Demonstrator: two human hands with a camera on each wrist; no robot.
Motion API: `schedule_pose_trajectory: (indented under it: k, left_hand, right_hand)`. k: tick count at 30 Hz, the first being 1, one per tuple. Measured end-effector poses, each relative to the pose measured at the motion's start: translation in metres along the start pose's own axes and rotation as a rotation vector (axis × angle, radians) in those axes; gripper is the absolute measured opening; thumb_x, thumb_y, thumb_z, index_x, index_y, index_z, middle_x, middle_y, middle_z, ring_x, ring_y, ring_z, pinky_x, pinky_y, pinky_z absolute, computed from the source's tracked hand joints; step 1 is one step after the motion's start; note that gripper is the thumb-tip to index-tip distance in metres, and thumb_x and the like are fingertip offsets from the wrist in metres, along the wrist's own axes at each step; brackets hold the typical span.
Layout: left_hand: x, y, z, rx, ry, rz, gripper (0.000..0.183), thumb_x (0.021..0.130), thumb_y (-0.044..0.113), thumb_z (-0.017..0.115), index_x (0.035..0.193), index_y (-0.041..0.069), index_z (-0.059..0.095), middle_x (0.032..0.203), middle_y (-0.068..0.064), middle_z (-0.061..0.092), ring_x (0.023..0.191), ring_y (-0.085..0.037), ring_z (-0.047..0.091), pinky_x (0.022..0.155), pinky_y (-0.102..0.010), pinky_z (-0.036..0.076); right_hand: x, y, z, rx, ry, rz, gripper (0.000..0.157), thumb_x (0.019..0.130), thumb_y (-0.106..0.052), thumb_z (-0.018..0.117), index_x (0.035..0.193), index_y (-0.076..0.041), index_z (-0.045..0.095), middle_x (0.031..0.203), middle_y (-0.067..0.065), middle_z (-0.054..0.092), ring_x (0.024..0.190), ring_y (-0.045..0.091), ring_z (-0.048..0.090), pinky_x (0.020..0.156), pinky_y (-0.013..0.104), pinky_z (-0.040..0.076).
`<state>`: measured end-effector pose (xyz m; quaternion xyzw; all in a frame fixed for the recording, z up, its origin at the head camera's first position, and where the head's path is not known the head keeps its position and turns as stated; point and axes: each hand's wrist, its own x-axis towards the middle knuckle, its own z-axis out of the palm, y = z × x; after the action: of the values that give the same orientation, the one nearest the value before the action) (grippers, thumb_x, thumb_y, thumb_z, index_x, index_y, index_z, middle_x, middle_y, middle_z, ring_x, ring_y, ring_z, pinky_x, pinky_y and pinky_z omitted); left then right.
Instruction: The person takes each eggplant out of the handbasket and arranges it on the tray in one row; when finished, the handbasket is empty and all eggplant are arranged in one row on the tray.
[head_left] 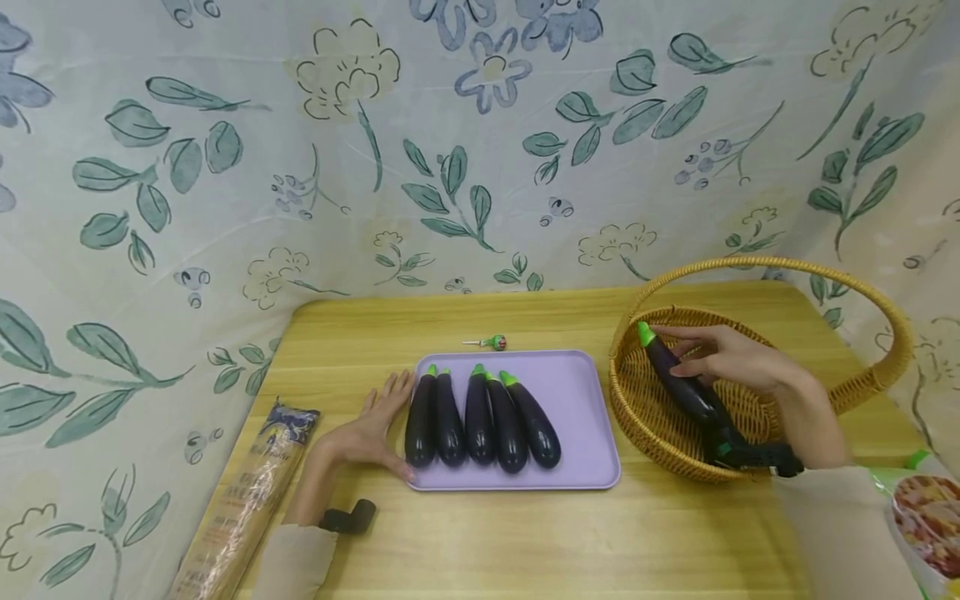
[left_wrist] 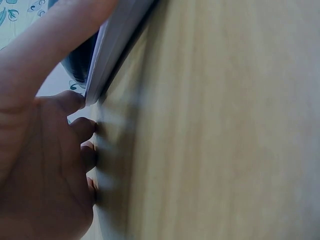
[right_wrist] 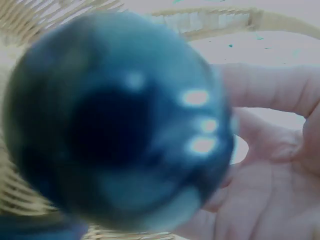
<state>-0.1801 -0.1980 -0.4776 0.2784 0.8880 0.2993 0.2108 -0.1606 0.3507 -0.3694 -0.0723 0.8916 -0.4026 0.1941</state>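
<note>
Over the wicker basket [head_left: 660, 442], my right hand [head_left: 731, 358] grips a dark eggplant [head_left: 678, 383] by its upper part, near the green stem end. Its rounded bottom [right_wrist: 120, 125] fills much of the right wrist view. A dark shape [right_wrist: 40, 227] lies low in that view, too blurred to name. Several more eggplants [head_left: 480, 417] lie side by side on the lilac tray [head_left: 585, 417], stems toward the back. My left hand [head_left: 367, 433] rests spread at the tray's left edge, thumb touching the near corner; in the left wrist view the fingers touch the table.
A lollipop [head_left: 491, 342] lies behind the tray. Left of my left arm is a long clear package [head_left: 247, 500] with a blue end. At the far right edge stands a printed bag [head_left: 926, 517]. The basket's tall handle [head_left: 892, 333] arches over its opening. Floral cloth hangs behind the table.
</note>
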Motion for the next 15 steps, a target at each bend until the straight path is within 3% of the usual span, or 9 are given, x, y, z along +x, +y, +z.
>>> schedule_pose_trajectory:
  k: [5,12,15]
  left_hand:
    - [0.000,0.001,0.000,-0.004,-0.001,0.000,0.156,0.057,0.047,0.099,0.166,0.009,-0.006,0.173,-0.020,-0.016,0.159,-0.043,-0.019,0.127,-0.066,-0.013]
    - [-0.001,0.000,-0.001,-0.005,0.002,-0.005,0.156,0.057,0.047,0.099,0.166,0.009,-0.005,0.173,-0.020,-0.016,0.159,-0.042,-0.019,0.127,-0.066,-0.014]
    - [-0.001,-0.001,0.000,-0.003,0.002,-0.001,0.156,0.057,0.047,0.099,0.166,0.009,-0.005,0.173,-0.020,-0.015,0.159,-0.043,-0.019,0.126,-0.066,-0.014]
  right_hand:
    - [-0.014,-0.011,-0.003,-0.022,0.018,-0.038,0.074,0.098,-0.022,0.070,0.162,-0.012,0.034,0.140,0.026,0.054,0.118,0.025,0.057,0.080,0.030,0.059]
    - [-0.031,-0.024,0.001,-0.026,0.042,-0.129,0.068,0.098,-0.019,0.069,0.160,-0.019,0.040,0.142,0.016,0.057,0.112,-0.002,0.056,0.082,0.028,0.059]
    - [-0.035,-0.028,0.006,-0.007,0.047,-0.160,0.069,0.098,-0.018,0.070,0.160,-0.023,0.041,0.145,0.010,0.056,0.114,-0.005,0.055,0.083,0.027,0.058]
